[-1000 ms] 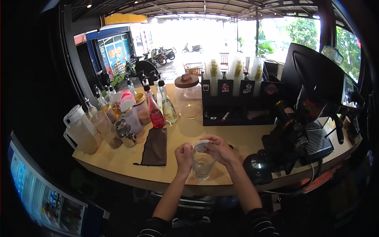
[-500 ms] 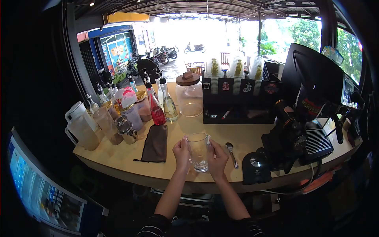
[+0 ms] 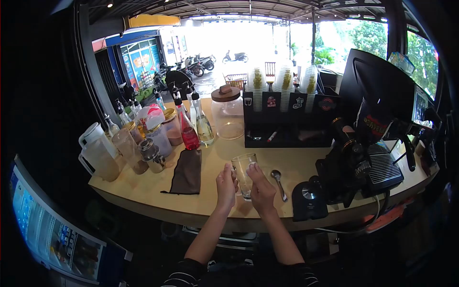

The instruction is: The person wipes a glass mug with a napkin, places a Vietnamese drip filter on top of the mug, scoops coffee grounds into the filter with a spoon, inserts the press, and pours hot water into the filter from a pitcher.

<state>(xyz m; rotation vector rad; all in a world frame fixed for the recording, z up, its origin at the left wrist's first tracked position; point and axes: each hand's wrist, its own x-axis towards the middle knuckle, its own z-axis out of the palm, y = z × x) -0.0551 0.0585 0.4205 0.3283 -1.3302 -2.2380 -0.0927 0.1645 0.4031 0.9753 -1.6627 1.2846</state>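
A clear drinking glass [image 3: 243, 176] is held between my two hands over the front of the counter, leaning slightly. My left hand [image 3: 226, 187] closes on its left side, thumb up. Around its right side wraps my right hand [image 3: 262, 189], its fingers crossing the front near the rim. A small bit of white material, perhaps tissue or cloth, shows at the fingertips; most of it is hidden. To the right of the glass lies a metal spoon [image 3: 278, 184]. A folded brown cloth [image 3: 185, 173] rests to the left.
Syrup pump bottles [image 3: 191, 137], jars and a pitcher [image 3: 101, 158] crowd the counter's left. Behind stand a lidded glass jar [image 3: 228, 117] and a black organizer [image 3: 291, 117] with stacked plastic cups. A black tamping stand [image 3: 310, 201] and coffee machine [image 3: 377, 165] occupy the right.
The glass has tilted and shifted slightly up. My right hand's fingers have moved across its front, and my left hand has turned a little towards it.
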